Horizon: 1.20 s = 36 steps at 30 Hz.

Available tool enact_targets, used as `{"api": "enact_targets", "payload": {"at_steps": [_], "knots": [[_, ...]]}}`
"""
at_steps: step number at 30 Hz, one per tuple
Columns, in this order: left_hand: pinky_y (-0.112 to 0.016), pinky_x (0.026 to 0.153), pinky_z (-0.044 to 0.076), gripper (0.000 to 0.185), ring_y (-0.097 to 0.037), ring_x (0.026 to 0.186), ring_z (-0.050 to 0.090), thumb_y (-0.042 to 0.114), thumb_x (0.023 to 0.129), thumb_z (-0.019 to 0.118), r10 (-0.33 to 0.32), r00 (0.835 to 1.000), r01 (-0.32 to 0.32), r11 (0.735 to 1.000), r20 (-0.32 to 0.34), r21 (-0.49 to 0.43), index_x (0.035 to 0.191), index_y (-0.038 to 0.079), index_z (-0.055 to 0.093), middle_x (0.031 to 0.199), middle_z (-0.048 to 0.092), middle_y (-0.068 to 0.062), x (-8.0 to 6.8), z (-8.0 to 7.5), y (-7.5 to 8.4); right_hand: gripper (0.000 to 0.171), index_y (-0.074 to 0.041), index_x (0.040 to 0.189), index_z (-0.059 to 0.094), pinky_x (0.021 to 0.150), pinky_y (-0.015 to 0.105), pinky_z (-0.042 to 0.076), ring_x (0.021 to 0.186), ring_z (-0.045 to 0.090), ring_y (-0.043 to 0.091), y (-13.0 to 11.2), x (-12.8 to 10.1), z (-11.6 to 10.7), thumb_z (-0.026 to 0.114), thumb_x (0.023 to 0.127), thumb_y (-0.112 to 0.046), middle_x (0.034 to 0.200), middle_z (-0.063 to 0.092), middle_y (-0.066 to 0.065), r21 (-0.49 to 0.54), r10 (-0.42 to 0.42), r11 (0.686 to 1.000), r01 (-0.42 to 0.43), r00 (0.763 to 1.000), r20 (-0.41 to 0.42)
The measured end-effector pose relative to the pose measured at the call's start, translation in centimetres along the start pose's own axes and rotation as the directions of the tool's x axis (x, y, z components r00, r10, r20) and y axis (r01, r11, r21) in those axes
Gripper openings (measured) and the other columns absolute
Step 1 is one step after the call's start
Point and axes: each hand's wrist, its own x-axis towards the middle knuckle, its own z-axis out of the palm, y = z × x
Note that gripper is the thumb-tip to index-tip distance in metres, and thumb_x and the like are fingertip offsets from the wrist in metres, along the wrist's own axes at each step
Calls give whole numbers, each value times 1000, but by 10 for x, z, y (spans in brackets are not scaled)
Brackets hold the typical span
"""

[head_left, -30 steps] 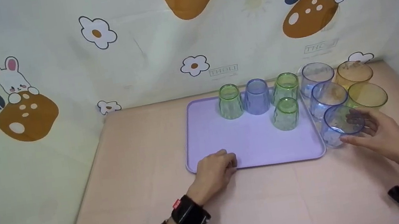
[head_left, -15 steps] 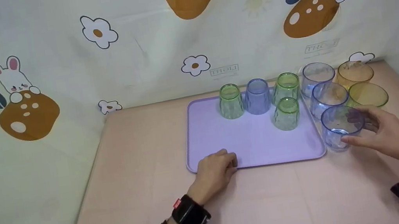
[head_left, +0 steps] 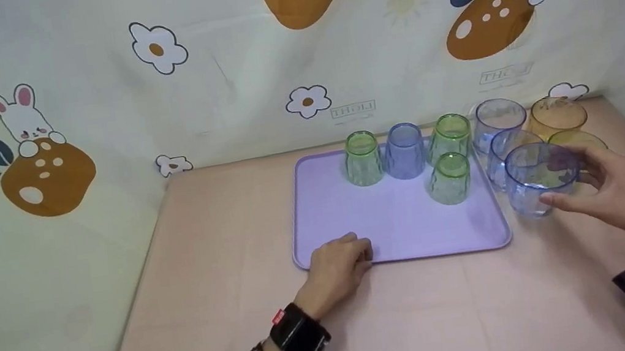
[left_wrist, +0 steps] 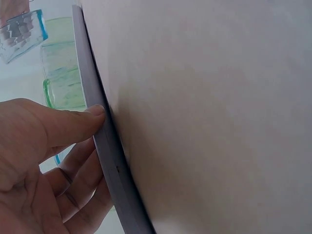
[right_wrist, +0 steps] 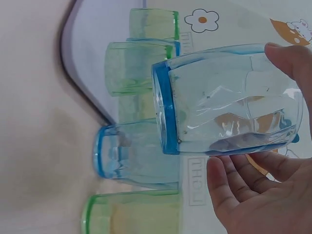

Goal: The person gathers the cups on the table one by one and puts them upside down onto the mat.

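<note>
Two hands share this: the right hand (head_left: 612, 189), its grip curled round the blue cup (head_left: 536, 179) lifted just off the tray's (head_left: 398, 249) right edge, should carry it level while the left hand (head_left: 338, 264) pinches the tray's near rim steady.

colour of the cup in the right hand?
Clear blue cup, right hand gripping it; right wrist view shows it best.

Clear, glossy blue cup (head_left: 536, 179); smooth matt lilac plastic tray (head_left: 395, 231); matt beige table (head_left: 433, 318).
</note>
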Motion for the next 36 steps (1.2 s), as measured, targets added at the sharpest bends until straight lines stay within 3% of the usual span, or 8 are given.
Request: {"api": "enact_targets", "payload": {"at_steps": [6,12,15,19,20,23,27,36], "knots": [[-26,54,42,11,-9,64,53,17,87,81,2,1000,-2,1000,-3,-3,86,18,70,73,51,10,0,0,0,78,-5,145,49,93,8,37,117,47,6,-15,11,-3,89,78,-4,135,54,12,14,-24,1000,24,999,-44],[-26,54,43,11,-9,65,54,18,87,81,8,1000,-8,1000,-3,4,86,18,70,74,52,11,0,-1,1,83,-5,145,51,90,10,40,110,53,7,-29,26,-2,89,72,5,128,57,12,22,-149,988,150,987,-54],[-27,54,43,12,-10,65,55,20,87,81,12,1000,-12,1000,0,7,86,18,70,75,52,11,-1,-1,1,83,-2,143,52,90,9,39,109,53,7,-36,32,1,92,71,1,126,58,14,-28,-198,980,197,979,-45],[-27,55,44,11,-11,66,55,19,88,81,10,1000,-10,1000,-2,-8,86,18,70,75,54,10,-1,0,1,85,-1,142,52,89,8,39,112,54,21,-48,43,8,95,68,-6,126,59,15,-126,-256,960,252,967,-17],[-27,55,45,11,-11,66,56,18,88,81,10,1000,-10,1000,-5,-12,86,18,70,76,54,10,-1,-1,1,87,-2,142,52,87,10,41,112,55,25,-52,45,9,96,68,-9,127,59,15,-157,-266,952,261,964,-9],[-27,57,45,11,-11,67,57,17,88,81,7,1000,-8,1000,-12,-22,87,17,70,76,56,9,-1,-1,1,89,-4,143,52,91,31,48,114,55,33,-60,53,15,97,67,-13,129,59,15,-205,-294,934,293,955,30],[-26,57,45,11,-10,67,56,15,88,81,11,1000,-11,1000,-14,-27,87,17,70,76,56,9,-1,0,1,89,-3,144,50,95,59,44,121,50,36,-67,62,24,96,68,-14,133,56,18,-208,-311,924,320,947,77],[-27,56,45,10,-12,66,56,17,87,81,11,1000,-11,1000,-9,-20,87,17,71,76,56,8,-1,0,1,88,1,143,49,99,62,40,125,45,39,-73,80,39,95,69,-15,135,52,20,-297,-329,889,348,937,113]]}}
